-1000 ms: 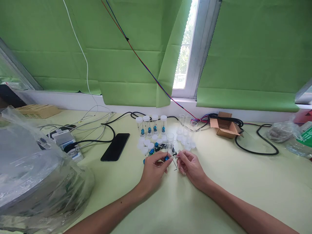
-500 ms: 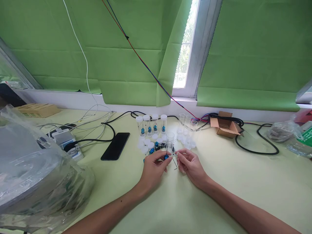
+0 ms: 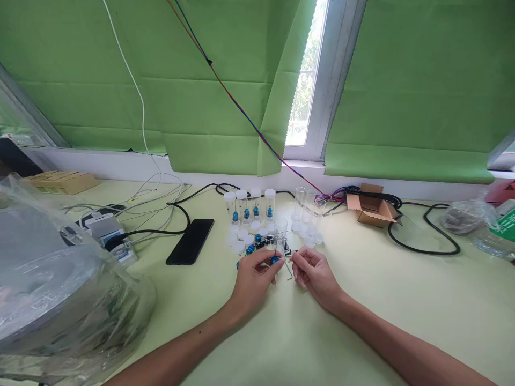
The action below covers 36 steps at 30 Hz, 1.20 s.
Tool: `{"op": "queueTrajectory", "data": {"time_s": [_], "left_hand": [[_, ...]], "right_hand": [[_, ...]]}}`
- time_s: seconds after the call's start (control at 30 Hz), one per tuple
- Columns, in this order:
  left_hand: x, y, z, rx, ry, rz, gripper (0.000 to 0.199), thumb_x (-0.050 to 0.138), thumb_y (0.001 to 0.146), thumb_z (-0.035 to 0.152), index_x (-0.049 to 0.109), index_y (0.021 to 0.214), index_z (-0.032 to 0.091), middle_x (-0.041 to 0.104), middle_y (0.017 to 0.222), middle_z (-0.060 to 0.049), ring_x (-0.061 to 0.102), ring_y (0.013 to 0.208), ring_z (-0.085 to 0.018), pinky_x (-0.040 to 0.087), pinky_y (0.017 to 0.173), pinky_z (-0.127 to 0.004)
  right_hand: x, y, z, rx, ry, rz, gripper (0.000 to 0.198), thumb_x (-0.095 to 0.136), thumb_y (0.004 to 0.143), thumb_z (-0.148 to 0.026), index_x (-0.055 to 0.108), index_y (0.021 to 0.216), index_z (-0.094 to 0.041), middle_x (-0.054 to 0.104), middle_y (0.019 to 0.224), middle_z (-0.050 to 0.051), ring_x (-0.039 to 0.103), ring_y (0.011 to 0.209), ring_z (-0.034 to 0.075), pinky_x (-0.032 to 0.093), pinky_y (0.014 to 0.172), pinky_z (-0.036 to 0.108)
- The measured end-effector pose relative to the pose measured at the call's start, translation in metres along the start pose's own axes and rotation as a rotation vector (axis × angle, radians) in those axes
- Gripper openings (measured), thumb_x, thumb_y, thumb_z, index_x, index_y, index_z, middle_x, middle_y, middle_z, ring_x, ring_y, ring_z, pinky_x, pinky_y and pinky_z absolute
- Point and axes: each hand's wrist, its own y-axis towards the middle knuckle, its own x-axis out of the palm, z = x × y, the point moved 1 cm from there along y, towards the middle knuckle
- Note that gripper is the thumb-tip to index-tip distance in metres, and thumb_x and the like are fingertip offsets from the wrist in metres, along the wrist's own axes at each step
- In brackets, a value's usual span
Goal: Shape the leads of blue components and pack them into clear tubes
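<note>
My left hand (image 3: 257, 273) pinches a small blue part with a thin metal shaft (image 3: 274, 259) between thumb and fingertips. Close by on the right, my right hand (image 3: 314, 271) has its thumb and fingers pressed together; a tiny dark bit shows at the tips, too small to name. An L-shaped hex key (image 3: 288, 271) lies on the table between the hands. Just beyond the fingers stands an open clear tube (image 3: 281, 230). Around it are small black parts (image 3: 267, 241), more blue parts (image 3: 250, 249) and white caps (image 3: 238, 247), partly hidden by my left hand.
Several capped tubes (image 3: 270, 202) holding blue parts stand behind, with empty clear tubes (image 3: 319, 214) to their right. A black phone (image 3: 190, 242), a power strip (image 3: 120, 244) and a plastic-wrapped object (image 3: 72, 300) are at left. Cables and a cardboard box (image 3: 372, 214) lie at the back.
My right fingertips have shifted very slightly, and a dark bit now shows at their tips. My left hand stays in place with the blue part.
</note>
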Motion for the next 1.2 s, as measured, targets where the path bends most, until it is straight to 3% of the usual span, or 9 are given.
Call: {"op": "queueTrajectory", "data": {"time_s": [0.5, 1.2], "left_hand": [[-0.0004, -0.0007, -0.0044, 0.031, 0.032, -0.022, 0.021, 0.069, 0.079, 0.034, 0.074, 0.088, 0.016, 0.064, 0.082, -0.004, 0.052, 0.051, -0.009, 0.051, 0.046, -0.022], [-0.0003, -0.0028, -0.0056, 0.036, 0.082, -0.043, 0.025, 0.069, 0.079, 0.034, 0.074, 0.096, 0.016, 0.066, 0.082, -0.005, 0.053, 0.055, -0.01, 0.051, 0.047, -0.022]], "right_hand": [[0.0, -0.0014, -0.0003, 0.031, -0.046, 0.015, 0.034, 0.066, 0.085, -0.044, 0.056, 0.067, -0.017, 0.053, 0.045, -0.004, 0.036, 0.033, 0.004, 0.022, 0.034, 0.018], [0.0013, -0.0012, -0.0028, 0.034, -0.027, 0.007, 0.036, 0.067, 0.085, -0.04, 0.051, 0.063, -0.017, 0.053, 0.045, -0.005, 0.037, 0.033, 0.004, 0.023, 0.035, 0.018]]}}
